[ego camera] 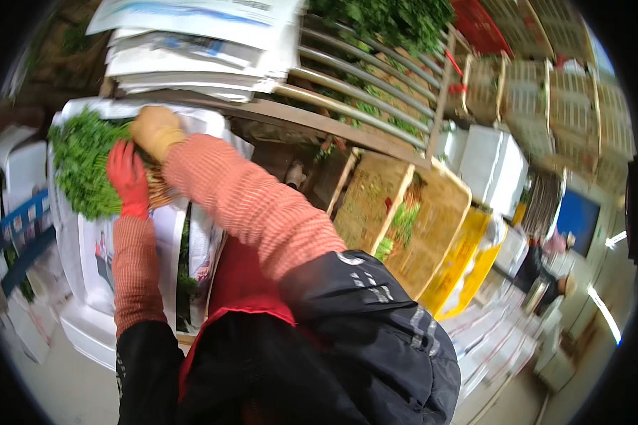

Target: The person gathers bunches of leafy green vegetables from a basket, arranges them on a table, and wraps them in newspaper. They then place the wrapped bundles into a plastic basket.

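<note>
Bunches of leafy green herbs lie in a white foam box at the left, their brownish root ends towards the right. My left hand, in a red glove, rests its fingers on the stems. Beyond it, my right hand, in a tan glove, bends down at the far side of the bunch, near the box's far rim. Its fingertips are hidden, so whether it grips any stems does not show. Printed paper lines the near part of the box.
A stack of newspapers sits on a metal-barred rack with greens on it. Yellowish crates stand below, one holding loose greens. Stacked crates rise at the right; a person is farther off. A blue crate is at left.
</note>
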`<move>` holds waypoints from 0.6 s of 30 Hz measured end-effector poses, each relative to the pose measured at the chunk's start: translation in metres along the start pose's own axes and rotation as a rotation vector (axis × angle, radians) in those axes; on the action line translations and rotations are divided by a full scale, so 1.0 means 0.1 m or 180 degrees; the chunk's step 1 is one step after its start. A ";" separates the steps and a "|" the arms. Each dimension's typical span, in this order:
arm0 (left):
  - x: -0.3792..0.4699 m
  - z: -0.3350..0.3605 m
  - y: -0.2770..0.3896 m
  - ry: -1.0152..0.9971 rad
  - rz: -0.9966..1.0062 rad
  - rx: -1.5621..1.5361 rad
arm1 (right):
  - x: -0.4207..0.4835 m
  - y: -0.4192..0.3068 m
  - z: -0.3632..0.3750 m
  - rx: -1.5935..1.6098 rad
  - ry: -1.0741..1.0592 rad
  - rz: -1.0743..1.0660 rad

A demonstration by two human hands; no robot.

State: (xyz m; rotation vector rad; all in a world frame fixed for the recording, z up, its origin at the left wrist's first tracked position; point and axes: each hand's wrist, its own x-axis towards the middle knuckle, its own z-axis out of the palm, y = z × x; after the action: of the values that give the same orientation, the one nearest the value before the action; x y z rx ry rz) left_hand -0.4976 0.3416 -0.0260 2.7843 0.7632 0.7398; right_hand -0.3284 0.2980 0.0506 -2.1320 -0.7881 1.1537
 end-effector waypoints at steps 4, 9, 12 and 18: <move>0.03 0.20 -0.13 -0.0348 -0.0167 -0.1228 | 0.18 0.04 0.33 -0.1649 0.0529 -0.1634; -0.03 0.16 -0.26 -0.0723 0.0020 -0.0128 | 0.03 -0.43 0.55 -0.1691 0.0218 -0.2097; -0.01 0.23 -0.22 -0.0918 0.0091 0.0044 | -0.06 -0.88 0.06 -0.0221 -0.1812 -0.1402; 0.04 0.21 -0.25 -0.1226 0.0179 0.0319 | -1.04 -0.68 -1.17 0.3409 -0.0388 -0.2305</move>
State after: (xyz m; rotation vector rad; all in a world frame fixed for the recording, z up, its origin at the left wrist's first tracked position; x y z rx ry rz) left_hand -0.4952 0.3649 -0.0492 2.9133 0.6634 0.1616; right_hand -0.2890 0.2419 0.2067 -0.7997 -0.6661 0.9559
